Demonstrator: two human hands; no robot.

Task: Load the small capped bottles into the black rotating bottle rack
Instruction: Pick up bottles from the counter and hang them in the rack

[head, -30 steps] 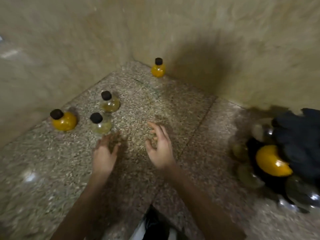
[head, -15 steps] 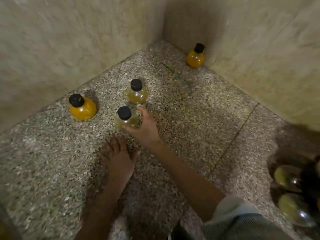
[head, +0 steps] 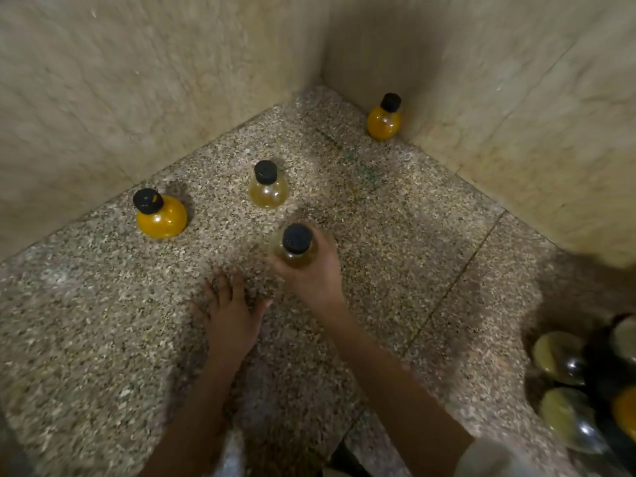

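Low over the speckled stone floor, just short of the corner: grip the pale capped bottle in the right hand, with fingers and thumb curled round the rounded belly below the black cap, as shown. Lift straight up before swinging right, to avoid clipping the second pale bottle just beyond or the orange bottle off to the left. Carry upright toward the black rack at the right edge, already holding several loaded bottles; look for a free slot, hard to make out from here. Leave the left hand spread and holding nothing, low by the floor for balance; cannot tell whether actually touching. Mind the glossy round body, probably slippery under a loose grip. Underneath, gritty flecked slabs split by a thin joint. Around, two plain beige walls meeting in a corner, with a further orange bottle close against the right-hand one. Dim light throughout.
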